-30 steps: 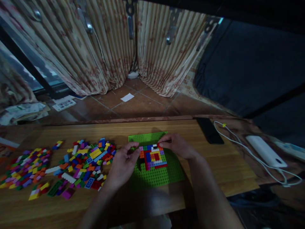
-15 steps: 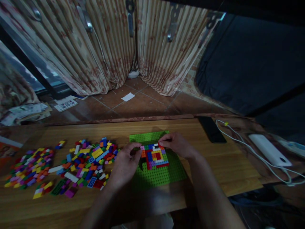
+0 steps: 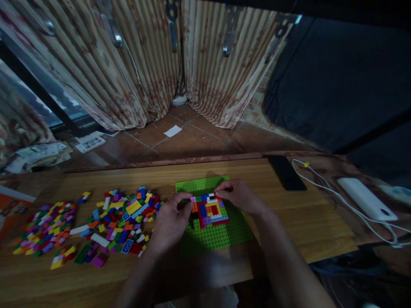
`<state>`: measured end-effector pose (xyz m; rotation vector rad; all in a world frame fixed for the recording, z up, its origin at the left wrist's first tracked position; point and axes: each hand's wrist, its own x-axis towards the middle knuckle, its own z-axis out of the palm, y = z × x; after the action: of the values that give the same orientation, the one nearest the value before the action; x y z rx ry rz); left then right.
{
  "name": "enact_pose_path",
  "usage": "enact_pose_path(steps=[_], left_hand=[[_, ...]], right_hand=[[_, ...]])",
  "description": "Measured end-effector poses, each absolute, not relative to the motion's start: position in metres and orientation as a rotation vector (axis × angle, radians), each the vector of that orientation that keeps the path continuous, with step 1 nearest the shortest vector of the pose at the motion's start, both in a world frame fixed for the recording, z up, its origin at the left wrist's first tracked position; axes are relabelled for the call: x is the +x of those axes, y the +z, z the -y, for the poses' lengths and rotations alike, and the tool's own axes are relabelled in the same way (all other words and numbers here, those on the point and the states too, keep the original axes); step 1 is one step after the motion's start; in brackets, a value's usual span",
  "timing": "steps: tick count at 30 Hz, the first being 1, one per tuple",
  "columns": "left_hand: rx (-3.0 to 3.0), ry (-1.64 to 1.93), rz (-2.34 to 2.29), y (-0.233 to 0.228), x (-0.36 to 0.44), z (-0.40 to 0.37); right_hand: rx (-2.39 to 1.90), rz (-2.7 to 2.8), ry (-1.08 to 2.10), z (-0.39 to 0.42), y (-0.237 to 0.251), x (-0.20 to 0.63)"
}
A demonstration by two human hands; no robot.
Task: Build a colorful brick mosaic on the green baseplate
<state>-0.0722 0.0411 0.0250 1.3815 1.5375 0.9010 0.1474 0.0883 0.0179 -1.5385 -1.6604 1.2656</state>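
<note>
From the far edge of the desk (image 3: 305, 226) towards the near one I see the green baseplate (image 3: 212, 241). The left hand (image 3: 171, 217) is slightly parted, the right hand (image 3: 241, 196) nearly pinched, any grip unclear to me, at opposite sides of the brick mosaic (image 3: 210, 209) on the baseplate.

Joined bricks (image 3: 210, 210) sit on the baseplate (image 3: 221, 240); loose bricks (image 3: 133, 208) lie left of it, a phone (image 3: 287, 172) right, all on the table (image 3: 314, 214).

Striped curtains (image 3: 147, 81) are hanging far side, over brown tiled floor (image 3: 199, 143). Window (image 3: 66, 102)'s showing far left; dark fabric (image 3: 337, 81)'s filling far right; wood surface (image 3: 289, 226)'s spanning near side.
</note>
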Motion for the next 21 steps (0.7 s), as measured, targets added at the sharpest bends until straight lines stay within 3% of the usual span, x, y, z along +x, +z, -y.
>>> enact_pose_path(steps=[10,16,21], left_hand=[[1.456,0.818,-1.521,0.022,-0.074,-0.039],[1.456,0.87,-1.508,0.022,-0.072,-0.039],[1.469,0.968,-1.474,0.019,-0.073,-0.037]], right_hand=[[-1.492,1.627,1.371,-0.087,0.016,0.154],[-1.6,1.628,1.121,-0.082,0.027,0.158],[-1.539,1.818,1.135,-0.075,0.031,0.143]])
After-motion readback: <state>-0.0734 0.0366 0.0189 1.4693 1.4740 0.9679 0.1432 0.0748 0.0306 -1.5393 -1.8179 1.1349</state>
